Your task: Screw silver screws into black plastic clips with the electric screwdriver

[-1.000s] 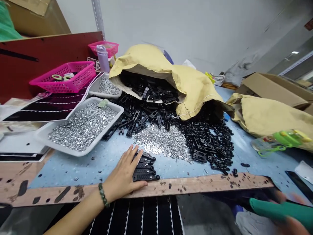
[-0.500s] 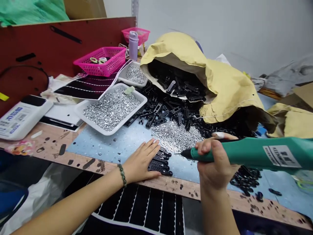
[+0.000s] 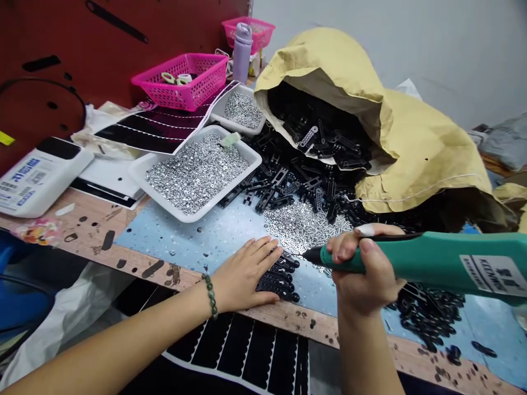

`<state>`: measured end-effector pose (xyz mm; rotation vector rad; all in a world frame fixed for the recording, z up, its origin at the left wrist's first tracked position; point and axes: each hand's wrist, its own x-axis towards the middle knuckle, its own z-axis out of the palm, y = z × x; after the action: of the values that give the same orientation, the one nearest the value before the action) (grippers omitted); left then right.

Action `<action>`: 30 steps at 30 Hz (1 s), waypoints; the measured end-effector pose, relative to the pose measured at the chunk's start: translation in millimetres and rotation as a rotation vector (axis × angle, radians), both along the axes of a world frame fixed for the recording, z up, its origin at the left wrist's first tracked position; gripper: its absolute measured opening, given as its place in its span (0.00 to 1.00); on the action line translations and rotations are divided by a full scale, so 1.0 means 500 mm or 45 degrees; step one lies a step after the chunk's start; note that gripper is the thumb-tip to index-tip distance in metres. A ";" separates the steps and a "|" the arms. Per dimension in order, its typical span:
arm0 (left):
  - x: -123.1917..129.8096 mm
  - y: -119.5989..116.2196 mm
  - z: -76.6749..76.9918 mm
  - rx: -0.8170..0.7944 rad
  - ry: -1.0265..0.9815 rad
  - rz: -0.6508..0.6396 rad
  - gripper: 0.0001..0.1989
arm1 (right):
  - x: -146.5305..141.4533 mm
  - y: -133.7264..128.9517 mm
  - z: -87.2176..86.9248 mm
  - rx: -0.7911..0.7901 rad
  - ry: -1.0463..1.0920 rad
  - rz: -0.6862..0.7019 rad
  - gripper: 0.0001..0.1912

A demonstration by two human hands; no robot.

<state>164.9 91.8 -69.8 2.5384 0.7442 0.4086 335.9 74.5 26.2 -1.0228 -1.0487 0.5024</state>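
Note:
My left hand (image 3: 247, 277) lies flat, fingers stretched out, on a row of black plastic strips (image 3: 284, 282) near the table's front edge. A green bead bracelet circles that wrist. In my right hand (image 3: 364, 274) is a green electric screwdriver (image 3: 436, 260), gripped near its black nose and held level, its tip pointing left toward the strips. Whether the bit touches a strip I cannot tell. Just behind the tip lies a heap of small silver screws and nuts (image 3: 304, 225). Beneath the tool rests a pile of black parts (image 3: 430, 318).
A white tray of silver nuts (image 3: 190, 218) stands left of centre, a smaller tray of screws (image 3: 236, 125) behind it. Yellow paper sacks (image 3: 329, 52) spill black strips at the back. Pink baskets (image 3: 191, 99), a purple bottle (image 3: 242, 55) and a white scale (image 3: 37, 181) stand farther left.
The view has shifted, so the sacks and trays sit differently in it. My left hand still lies on the strips, and the screwdriver's tip is now closer to them.

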 end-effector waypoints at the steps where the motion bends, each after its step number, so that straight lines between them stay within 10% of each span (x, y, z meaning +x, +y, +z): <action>1: 0.001 -0.001 0.000 -0.006 -0.001 0.003 0.43 | -0.002 0.001 -0.005 -0.032 -0.018 0.041 0.04; 30: 0.005 -0.004 0.004 0.034 0.020 0.004 0.40 | -0.028 -0.023 -0.023 -0.115 -0.122 0.323 0.05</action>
<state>167.6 90.0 -67.6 2.5683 0.7531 0.4026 321.7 63.0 14.8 -1.0059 -1.2593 0.7180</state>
